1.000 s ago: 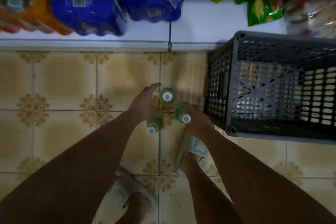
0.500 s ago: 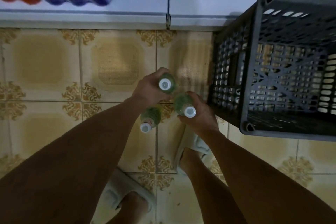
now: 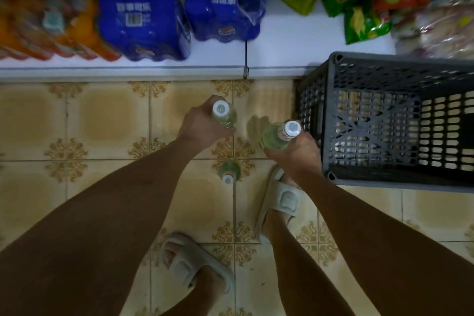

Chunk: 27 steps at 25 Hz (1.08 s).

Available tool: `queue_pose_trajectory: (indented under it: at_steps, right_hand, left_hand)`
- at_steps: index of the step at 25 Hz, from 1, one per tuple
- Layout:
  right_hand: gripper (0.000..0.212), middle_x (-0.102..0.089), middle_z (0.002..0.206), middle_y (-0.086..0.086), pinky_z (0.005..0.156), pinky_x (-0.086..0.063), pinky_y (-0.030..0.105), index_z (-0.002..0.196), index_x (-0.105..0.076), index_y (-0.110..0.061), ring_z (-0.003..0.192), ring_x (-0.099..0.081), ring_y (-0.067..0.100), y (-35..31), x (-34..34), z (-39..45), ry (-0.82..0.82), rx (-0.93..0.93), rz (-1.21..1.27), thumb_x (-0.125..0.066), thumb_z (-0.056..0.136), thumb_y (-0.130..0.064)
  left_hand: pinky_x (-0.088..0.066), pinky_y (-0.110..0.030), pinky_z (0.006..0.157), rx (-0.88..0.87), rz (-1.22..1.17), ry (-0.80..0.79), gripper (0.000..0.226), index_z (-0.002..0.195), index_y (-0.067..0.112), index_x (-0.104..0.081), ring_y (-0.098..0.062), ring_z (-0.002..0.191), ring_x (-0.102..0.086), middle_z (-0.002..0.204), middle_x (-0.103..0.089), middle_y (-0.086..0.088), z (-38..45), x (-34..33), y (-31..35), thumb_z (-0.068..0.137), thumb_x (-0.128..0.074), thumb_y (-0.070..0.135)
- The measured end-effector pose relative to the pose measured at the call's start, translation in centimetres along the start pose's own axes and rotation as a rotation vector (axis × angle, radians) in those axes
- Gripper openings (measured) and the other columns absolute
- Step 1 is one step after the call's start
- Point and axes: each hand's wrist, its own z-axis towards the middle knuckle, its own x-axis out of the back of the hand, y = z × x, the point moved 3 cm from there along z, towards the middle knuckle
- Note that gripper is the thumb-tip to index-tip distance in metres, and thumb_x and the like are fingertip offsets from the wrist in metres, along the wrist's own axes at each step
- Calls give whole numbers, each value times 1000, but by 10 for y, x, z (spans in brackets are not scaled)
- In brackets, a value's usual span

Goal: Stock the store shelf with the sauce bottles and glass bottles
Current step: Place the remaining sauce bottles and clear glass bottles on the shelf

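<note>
Three pale-green bottles in my view. Left hand point(image 3: 202, 127) grips first bottle point(image 3: 223, 115) round body, white cap up. Right hand point(image 3: 295, 154) grips second bottle point(image 3: 278, 136), tilted, cap toward crate point(image 3: 333, 115) just right of that hand. Third bottle point(image 3: 229, 172) stands free on tiled floor point(image 3: 102, 123), between both hands and nearer me, touching neither. White shelf point(image 3: 282, 33) beyond both hands: blue multipacks point(image 3: 143, 25) and orange multipack point(image 3: 51, 25) ahead-left, green snack bags point(image 3: 359, 20) ahead-right. I see slippers point(image 3: 284, 197) below right hand.
</note>
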Motion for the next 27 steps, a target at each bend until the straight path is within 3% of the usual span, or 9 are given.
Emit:
queue_pose_trajectory:
  at_steps: [2,4,7,11,13,16,19,23,27]
  right_hand:
    - [62,-51,98,-8,103,-41,37,120,-53,-20,110,-53,21,-26,28,-13,25,46,-45,-79,71,-47]
    - [62,-55,100,-6,109,-36,36,121,-55,-20,116,-52,23,-53,56,-27,61,103,-23,-81,71,-44]
    - [65,-62,111,1,101,-42,33,121,-53,-24,116,-53,24,-93,96,-46,138,118,33,-83,67,-44]
    - [60,-51,98,-10,97,-46,42,117,-55,-24,112,-53,24,-156,151,-81,236,178,146,-83,67,-45]
    - [54,-57,95,-11,90,-50,41,110,-53,-29,103,-58,21,-186,180,-93,269,229,197,-82,67,-45]
    - [51,-63,93,-14,81,-53,32,108,-53,-31,89,-63,11,-231,226,-103,281,301,245,-83,68,-41]
    - [51,-65,93,-17,76,-54,28,108,-54,-31,82,-62,1,-269,266,-109,305,379,216,-82,67,-41]
    - [53,-67,100,-7,81,-56,39,109,-51,-25,92,-64,15,-313,312,-106,362,470,181,-79,66,-42]
    - [60,-66,109,-1,86,-54,40,117,-52,-20,100,-62,20,-342,351,-80,444,491,180,-78,67,-41]
  left_hand:
    - [-55,-36,89,3,-31,34,61,113,30,-58,-18,97,-67,102,-69,7,-10,31,24,60,-88,35]
    - [-55,-31,83,-28,-67,59,63,114,30,-54,-14,94,-66,100,-67,9,-23,63,54,61,-87,37]
    - [-53,-29,80,-97,-109,75,69,119,27,-45,-12,91,-65,98,-66,10,-41,105,104,63,-85,36]
    - [-51,-22,77,-193,-111,79,65,121,28,-51,-2,88,-64,94,-66,16,-73,164,167,66,-85,37]
    - [-52,-23,76,-238,-144,79,63,120,31,-50,-5,88,-67,97,-68,15,-88,196,197,68,-86,33]
    - [-55,-24,59,-306,-174,90,56,115,32,-51,-9,80,-70,93,-70,13,-107,241,240,70,-85,31]
    - [-56,-23,79,-380,-182,138,57,115,33,-52,2,89,-67,101,-69,17,-116,280,278,70,-86,30]
    - [-54,-27,88,-490,-182,183,70,128,33,-49,-2,99,-66,115,-67,14,-114,325,328,68,-86,35]
    - [-52,-35,98,-557,-176,242,81,133,36,-46,-4,107,-64,120,-66,16,-93,349,370,63,-86,44]
